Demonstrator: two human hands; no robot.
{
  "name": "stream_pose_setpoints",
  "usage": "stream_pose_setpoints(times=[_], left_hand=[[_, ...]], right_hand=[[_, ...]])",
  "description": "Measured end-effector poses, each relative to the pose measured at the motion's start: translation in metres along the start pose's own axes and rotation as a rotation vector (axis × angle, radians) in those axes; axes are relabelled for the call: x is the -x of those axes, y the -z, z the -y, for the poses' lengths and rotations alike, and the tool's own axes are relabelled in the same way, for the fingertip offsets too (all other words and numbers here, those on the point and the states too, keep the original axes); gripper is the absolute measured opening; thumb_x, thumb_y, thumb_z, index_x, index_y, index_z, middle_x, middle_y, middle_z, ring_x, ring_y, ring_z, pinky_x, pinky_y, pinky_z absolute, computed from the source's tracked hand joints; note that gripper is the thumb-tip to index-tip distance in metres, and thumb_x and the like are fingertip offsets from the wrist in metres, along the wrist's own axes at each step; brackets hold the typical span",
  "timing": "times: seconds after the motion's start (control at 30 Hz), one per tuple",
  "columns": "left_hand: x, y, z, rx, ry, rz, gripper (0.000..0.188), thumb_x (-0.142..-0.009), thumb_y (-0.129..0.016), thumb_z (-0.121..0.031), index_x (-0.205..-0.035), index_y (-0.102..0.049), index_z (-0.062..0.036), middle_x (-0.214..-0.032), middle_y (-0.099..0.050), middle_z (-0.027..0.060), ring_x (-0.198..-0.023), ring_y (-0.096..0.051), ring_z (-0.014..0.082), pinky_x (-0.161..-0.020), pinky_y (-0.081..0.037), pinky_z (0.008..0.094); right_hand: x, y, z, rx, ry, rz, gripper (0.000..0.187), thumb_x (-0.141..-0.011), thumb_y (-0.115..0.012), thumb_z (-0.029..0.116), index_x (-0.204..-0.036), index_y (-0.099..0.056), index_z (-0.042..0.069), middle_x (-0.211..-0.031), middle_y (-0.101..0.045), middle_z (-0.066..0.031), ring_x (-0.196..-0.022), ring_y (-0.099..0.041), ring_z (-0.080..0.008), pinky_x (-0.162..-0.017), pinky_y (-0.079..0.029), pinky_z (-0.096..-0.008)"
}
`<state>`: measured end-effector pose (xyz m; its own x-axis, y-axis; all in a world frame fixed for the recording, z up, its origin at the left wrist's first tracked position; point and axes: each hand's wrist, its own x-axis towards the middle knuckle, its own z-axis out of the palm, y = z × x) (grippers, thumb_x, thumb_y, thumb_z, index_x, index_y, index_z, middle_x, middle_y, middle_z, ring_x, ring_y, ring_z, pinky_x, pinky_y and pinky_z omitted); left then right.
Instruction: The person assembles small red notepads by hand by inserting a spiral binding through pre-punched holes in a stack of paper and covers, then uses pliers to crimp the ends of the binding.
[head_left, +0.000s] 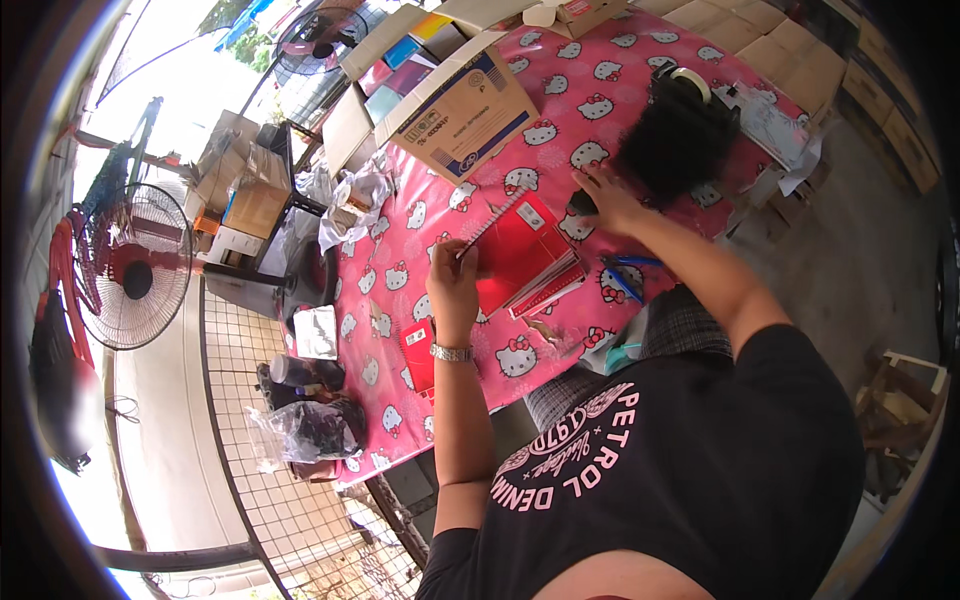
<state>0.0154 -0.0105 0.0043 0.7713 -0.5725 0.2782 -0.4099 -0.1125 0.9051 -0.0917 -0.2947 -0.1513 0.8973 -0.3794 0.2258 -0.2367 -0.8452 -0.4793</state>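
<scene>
Red spiral notebooks (pixel 520 245) lie stacked on the table, pages showing along the near edge. At the stack's left edge is my left hand (pixel 453 280), its fingers closed on the spiral-bound side of the top notebook. My right hand (pixel 608 203) is over the table just right of the stack, its fingers bent around a small dark object (pixel 582 203) whose kind I cannot make out. Another red notebook (pixel 418 357) lies partly behind my left wrist. Blue-handled scissors (pixel 627 276) rest right of the stack, close to my body.
An open cardboard box (pixel 465 115) with packages inside stands beyond the notebooks. A blurred black object (pixel 678 135) and a tape dispenser (pixel 690 85) are at the far right. Plastic-wrapped items (pixel 320 430) sit at the left edge of the pink patterned tablecloth (pixel 395 285). A fan (pixel 135 265) stands farther left.
</scene>
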Motion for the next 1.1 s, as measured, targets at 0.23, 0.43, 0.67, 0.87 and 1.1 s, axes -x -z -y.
stream_pose_setpoints(times=[0.23, 0.43, 0.67, 0.87, 1.1], left_hand=[[0.012, -0.019, -0.003, -0.203, -0.028, -0.177, 0.018, -0.098, -0.062, -0.014, -0.108, -0.059, 0.0001, -0.071, -0.060, 0.0080, -0.056, -0.065, 0.0144, -0.050, -0.053, 0.0278], [0.013, -0.005, 0.006, -0.124, 0.131, -0.138, 0.018, -0.098, -0.062, -0.016, -0.109, -0.060, -0.0013, -0.077, -0.063, 0.0095, -0.060, -0.066, 0.0159, -0.051, -0.056, 0.0293], [0.015, -0.016, -0.001, -0.099, 0.016, -0.169, 0.019, -0.099, -0.062, -0.016, -0.108, -0.059, 0.0001, -0.076, -0.062, 0.0077, -0.065, -0.065, 0.0108, -0.053, -0.057, 0.0286], [0.020, -0.015, 0.007, -0.026, -0.072, -0.152, 0.011, -0.098, -0.060, -0.006, -0.107, -0.060, 0.0010, -0.083, -0.067, 0.0084, -0.075, -0.067, 0.0108, -0.065, -0.059, 0.0279], [0.026, -0.012, 0.018, 0.151, -0.013, -0.132, 0.014, -0.095, -0.058, 0.004, -0.109, -0.061, 0.0040, -0.096, -0.069, 0.0071, -0.085, -0.066, 0.0107, -0.072, -0.058, 0.0266]], right_hand=[[0.143, 0.004, 0.037, 0.113, -0.120, 0.103, 0.074, -0.080, -0.075, 0.023, -0.144, -0.041, 0.005, -0.134, -0.050, -0.0185, -0.123, -0.047, -0.0417, -0.103, -0.041, -0.0545], [0.106, 0.071, 0.086, -0.259, 0.084, -0.372, 0.057, -0.079, -0.073, 0.016, -0.131, -0.055, 0.003, -0.122, -0.058, -0.0159, -0.113, -0.053, -0.0378, -0.100, -0.043, -0.0485], [0.074, 0.106, 0.169, -0.479, 0.429, -0.313, 0.054, -0.077, -0.075, 0.016, -0.127, -0.059, 0.004, -0.120, -0.059, -0.0130, -0.109, -0.056, -0.0330, -0.098, -0.044, -0.0456], [0.064, 0.096, 0.188, -0.360, 0.440, -0.334, 0.057, -0.075, -0.077, 0.017, -0.127, -0.060, 0.004, -0.118, -0.060, -0.0111, -0.108, -0.057, -0.0316, -0.098, -0.043, -0.0466], [0.059, 0.098, 0.194, -0.202, 0.469, -0.323, 0.053, -0.075, -0.076, 0.017, -0.124, -0.063, 0.003, -0.111, -0.062, -0.0122, -0.106, -0.058, -0.0322, -0.096, -0.045, -0.0474]])
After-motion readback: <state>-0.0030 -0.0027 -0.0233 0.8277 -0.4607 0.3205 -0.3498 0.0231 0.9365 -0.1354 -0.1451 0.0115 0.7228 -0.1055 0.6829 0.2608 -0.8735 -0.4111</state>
